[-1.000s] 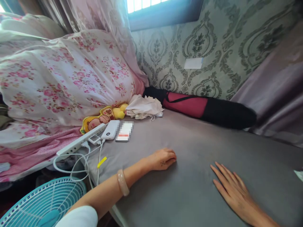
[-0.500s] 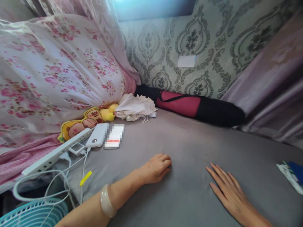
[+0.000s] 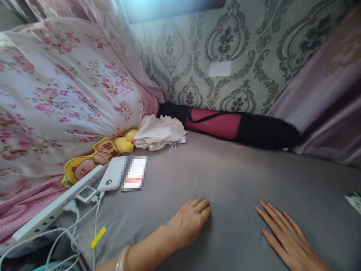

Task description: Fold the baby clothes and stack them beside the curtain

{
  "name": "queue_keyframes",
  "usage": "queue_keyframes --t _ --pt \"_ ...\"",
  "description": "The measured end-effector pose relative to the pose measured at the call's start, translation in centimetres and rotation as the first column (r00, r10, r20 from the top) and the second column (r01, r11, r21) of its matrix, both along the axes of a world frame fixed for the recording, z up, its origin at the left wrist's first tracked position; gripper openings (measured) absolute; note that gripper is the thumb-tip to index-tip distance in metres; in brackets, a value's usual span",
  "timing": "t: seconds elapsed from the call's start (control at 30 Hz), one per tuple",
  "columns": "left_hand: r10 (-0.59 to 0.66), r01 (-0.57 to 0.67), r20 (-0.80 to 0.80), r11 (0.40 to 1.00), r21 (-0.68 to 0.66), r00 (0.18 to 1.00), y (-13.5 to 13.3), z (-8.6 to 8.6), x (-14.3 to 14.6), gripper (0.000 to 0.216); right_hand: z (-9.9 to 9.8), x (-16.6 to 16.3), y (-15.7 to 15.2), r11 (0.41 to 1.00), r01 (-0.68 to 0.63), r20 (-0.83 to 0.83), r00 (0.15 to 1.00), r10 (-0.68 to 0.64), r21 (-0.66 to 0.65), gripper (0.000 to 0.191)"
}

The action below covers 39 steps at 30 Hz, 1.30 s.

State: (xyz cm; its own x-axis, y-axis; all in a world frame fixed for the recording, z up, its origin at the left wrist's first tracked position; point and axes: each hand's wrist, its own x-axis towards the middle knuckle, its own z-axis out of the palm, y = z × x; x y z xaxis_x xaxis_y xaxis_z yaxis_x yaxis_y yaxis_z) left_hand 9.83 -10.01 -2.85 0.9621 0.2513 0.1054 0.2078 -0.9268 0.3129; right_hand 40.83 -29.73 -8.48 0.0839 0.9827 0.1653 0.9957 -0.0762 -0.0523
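My left hand (image 3: 191,222) rests knuckles up on the grey sheet (image 3: 228,233), fingers curled in and their tips turned out of sight; nothing shows in it. To its right, my right hand (image 3: 286,237) lies flat on the same sheet, palm down, with fingers stretched and the thumb apart. A stretch of bare sheet separates the two hands. Up and left of the left hand lies a phone (image 3: 135,171) with its screen blurred out. Beside the phone is a white power bank (image 3: 112,175) with a cable plugged into it. Neither hand touches these.
A white power strip (image 3: 60,203) with chargers and looped cables runs along the left, near a yellow strip (image 3: 98,237). Behind are a yellow cartoon cushion (image 3: 83,170), crumpled white cloth (image 3: 160,132) and a long black-and-red bag (image 3: 216,123) against the wall. Floral curtain (image 3: 84,86) hangs left.
The view has shifted, so most bed items sit lower and further left. Both hands appear lower and slightly further right. The left stays curled, the right stays spread.
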Motion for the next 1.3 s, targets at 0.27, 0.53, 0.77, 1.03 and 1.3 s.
queue_keyframes --t 0.27,0.53,0.77,1.03,1.3 --pt "-0.149 0.149 0.008 0.985 -0.087 0.989 2.0 1.8 -0.1 0.026 -0.2 0.0 0.3 0.997 0.049 0.050 0.998 -0.047 -0.052 0.061" --pt "0.389 -0.388 0.240 0.920 -0.052 0.890 15.1 2.2 -1.2 0.021 -0.3 0.0 0.3 0.998 0.025 0.044 0.999 -0.023 -0.055 0.061" --pt "0.764 -0.789 0.208 0.565 0.244 0.611 23.3 3.6 -4.4 0.041 0.6 0.3 0.7 0.992 0.022 -0.108 0.994 -0.035 -0.121 0.063" --pt "0.876 -0.887 0.145 0.442 0.137 0.459 26.4 4.1 -3.5 0.028 3.0 -0.6 0.8 0.984 0.066 -0.248 0.963 -0.107 -0.168 0.061" --pt "0.849 -0.866 0.276 0.491 -0.097 0.450 27.8 8.2 -3.4 0.021 4.0 -0.8 0.1 0.987 0.069 -0.319 0.941 -0.113 -0.146 0.063"
